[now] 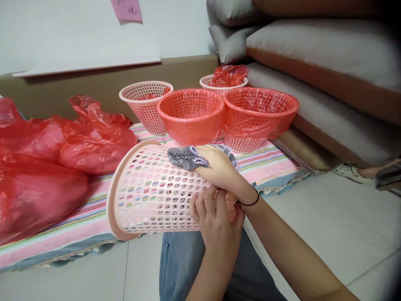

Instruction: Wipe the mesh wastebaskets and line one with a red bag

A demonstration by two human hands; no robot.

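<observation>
A pale pink perforated plastic basket [147,194] lies on its side across my lap, its open mouth facing left. My left hand [216,221] grips its base end, fingers curled over the wall. My right hand [219,167] rests on top of the basket and presses a grey cloth [184,156] against its side. A black hair tie circles my right wrist.
Behind stand two red baskets [191,115] lined with red plastic, and two pale pink baskets [145,104] holding red bags. Several crumpled red plastic bags [62,146] lie at left on a striped mat [272,161]. Sofa cushions [328,54] stack at right. Tiled floor lies below.
</observation>
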